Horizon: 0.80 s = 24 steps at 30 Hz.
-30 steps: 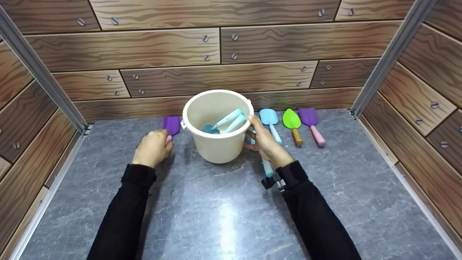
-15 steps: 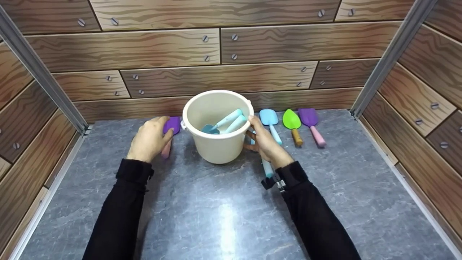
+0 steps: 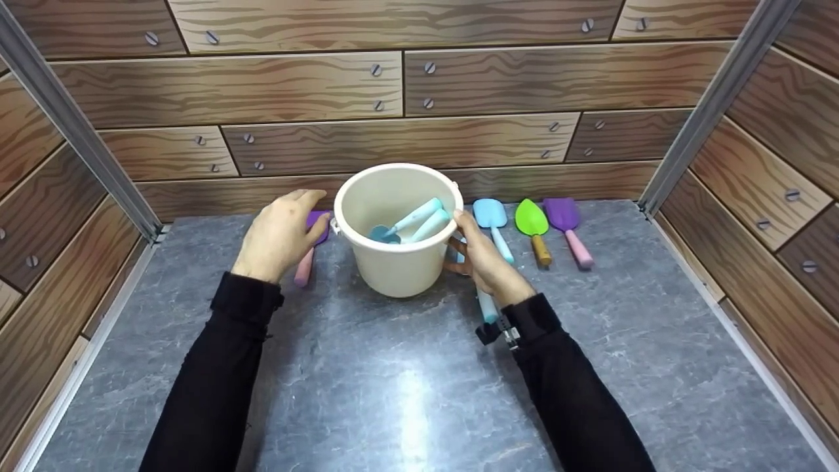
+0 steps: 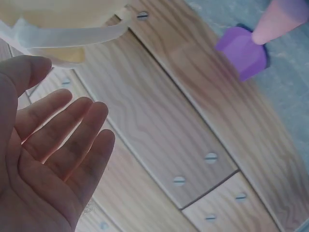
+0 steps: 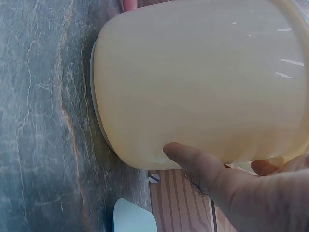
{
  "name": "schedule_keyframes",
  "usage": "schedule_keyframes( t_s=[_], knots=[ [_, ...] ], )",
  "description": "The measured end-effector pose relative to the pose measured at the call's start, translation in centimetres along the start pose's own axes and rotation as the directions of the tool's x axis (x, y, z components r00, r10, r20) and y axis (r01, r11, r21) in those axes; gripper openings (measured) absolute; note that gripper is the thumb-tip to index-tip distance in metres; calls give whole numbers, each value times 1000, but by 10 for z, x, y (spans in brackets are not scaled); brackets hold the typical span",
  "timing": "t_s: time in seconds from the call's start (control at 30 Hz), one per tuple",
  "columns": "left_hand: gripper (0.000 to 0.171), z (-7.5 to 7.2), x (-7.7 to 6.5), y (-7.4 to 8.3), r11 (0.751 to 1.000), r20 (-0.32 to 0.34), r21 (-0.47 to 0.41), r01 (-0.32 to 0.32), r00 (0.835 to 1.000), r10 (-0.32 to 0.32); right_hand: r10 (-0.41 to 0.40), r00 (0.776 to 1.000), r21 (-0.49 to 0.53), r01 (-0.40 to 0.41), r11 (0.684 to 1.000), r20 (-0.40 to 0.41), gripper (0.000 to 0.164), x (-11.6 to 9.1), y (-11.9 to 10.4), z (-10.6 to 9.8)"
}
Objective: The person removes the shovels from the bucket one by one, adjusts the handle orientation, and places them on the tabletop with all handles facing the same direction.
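Observation:
A cream plastic bucket (image 3: 398, 269) stands upright on the grey surface, with several light-blue toy tools (image 3: 419, 213) inside, their handles leaning against its wall. My right hand (image 3: 484, 252) holds the bucket's right side, thumb at the rim and fingers against the outer wall (image 5: 203, 87). To the left of the bucket my left hand (image 3: 278, 233) is raised with loosely spread fingers, and the left wrist view shows its palm (image 4: 43, 179) holding nothing. Below that hand lies a purple toy shovel with a pink handle (image 3: 305, 267), its blade (image 4: 245, 52) partly hidden in the head view.
Right of the bucket lie a light-blue shovel (image 3: 491, 216), a green trowel with a brown handle (image 3: 531, 219) and another purple shovel (image 3: 562, 213). A light-blue handle (image 3: 486, 305) shows under my right wrist. Wood-patterned walls (image 3: 295, 85) enclose the back and sides.
My left hand has let go of the left purple shovel's pink handle, risen and moved toward the back wall, its fingers opening. The right hand and bucket stay in place.

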<state>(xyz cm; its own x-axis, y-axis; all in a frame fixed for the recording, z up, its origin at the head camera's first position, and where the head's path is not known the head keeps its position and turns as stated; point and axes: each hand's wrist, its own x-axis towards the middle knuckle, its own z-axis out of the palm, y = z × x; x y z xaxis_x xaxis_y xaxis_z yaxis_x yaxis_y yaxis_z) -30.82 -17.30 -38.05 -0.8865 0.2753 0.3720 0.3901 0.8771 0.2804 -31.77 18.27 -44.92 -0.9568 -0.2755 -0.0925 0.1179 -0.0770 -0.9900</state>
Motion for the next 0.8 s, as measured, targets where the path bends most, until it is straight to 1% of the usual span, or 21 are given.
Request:
schedule_keyframes(
  t_s=[0.13, 0.33, 0.57, 0.8],
  knots=[
    [49, -6, 7, 11, 999, -12, 19, -44, 999, 45, -7, 1000, 2, 7, 1000, 0, 77, 0, 1, 0],
    [45, -14, 18, 30, 991, -24, 69, -119, 992, 121, -7, 1000, 7, 7, 1000, -8, 77, 0, 0, 1],
    [42, -19, 30, 49, 970, 8, 146, -193, 981, 194, -4, 1000, 6, 4, 1000, -12, 76, 1, 0, 1],
    [33, -20, 41, 67, 951, 70, 203, -234, 972, 224, -2, 1000, 6, 2, 1000, -6, 77, 0, 0, 0]
  ],
)
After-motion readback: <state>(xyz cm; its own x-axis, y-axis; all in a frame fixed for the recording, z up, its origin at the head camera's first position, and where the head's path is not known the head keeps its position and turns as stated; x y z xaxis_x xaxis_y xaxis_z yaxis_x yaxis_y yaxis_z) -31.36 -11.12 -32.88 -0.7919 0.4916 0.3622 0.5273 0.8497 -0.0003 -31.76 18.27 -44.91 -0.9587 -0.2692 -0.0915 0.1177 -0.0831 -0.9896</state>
